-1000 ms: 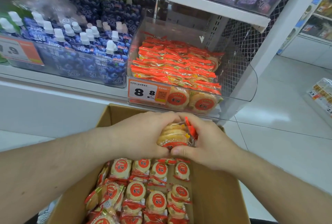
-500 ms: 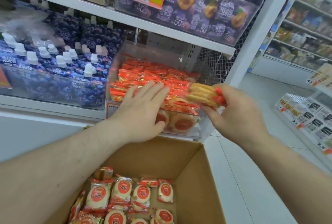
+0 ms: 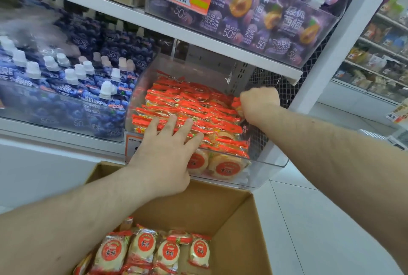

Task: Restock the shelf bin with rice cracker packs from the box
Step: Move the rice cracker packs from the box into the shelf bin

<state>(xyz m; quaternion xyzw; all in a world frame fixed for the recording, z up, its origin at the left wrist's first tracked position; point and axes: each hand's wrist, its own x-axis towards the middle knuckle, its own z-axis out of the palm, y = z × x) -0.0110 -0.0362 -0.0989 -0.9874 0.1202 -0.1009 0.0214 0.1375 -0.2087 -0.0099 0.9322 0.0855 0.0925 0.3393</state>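
A cardboard box [image 3: 234, 226] sits below the shelf, packs [image 3: 163, 250] standing in it. Above, the clear bin [image 3: 268, 161] is full of packs. The left hand [image 3: 164, 160] presses flat, fingers spread, on the front rows. The right hand [image 3: 259, 103], curled, grips a pack [image 3: 236, 105] at the bin's back right.

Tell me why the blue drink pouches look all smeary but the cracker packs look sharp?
Head view: the blue pouches at the left edge are motion-blurred; the packs in the bin and box stay crisp; the wide lens tilts the shelf.
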